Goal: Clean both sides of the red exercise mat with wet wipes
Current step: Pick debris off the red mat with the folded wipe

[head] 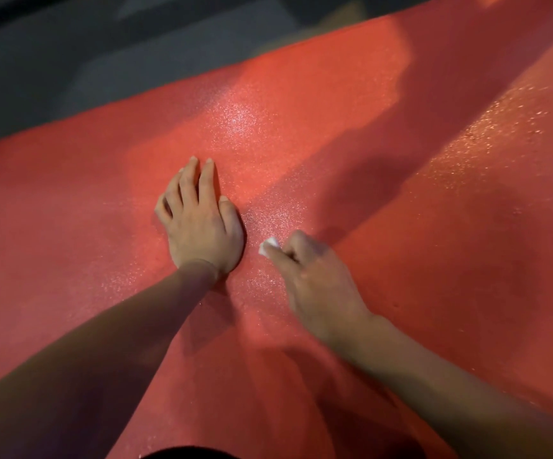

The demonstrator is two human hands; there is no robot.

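The red exercise mat (301,134) fills most of the view, its textured surface glistening in patches. My left hand (199,220) lies flat on the mat with straight fingers, pressing down near the middle. Just to its right my right hand (314,276) curls round a small white wet wipe (268,246), which peeks out past the fingertips and touches the mat. The right hand looks slightly blurred.
The mat's far edge runs diagonally from the left up to the top right, with dark grey floor (86,61) beyond it. A raised fold or ridge of the mat (487,134) rises at the right. A dark garment edge (189,453) shows at the bottom.
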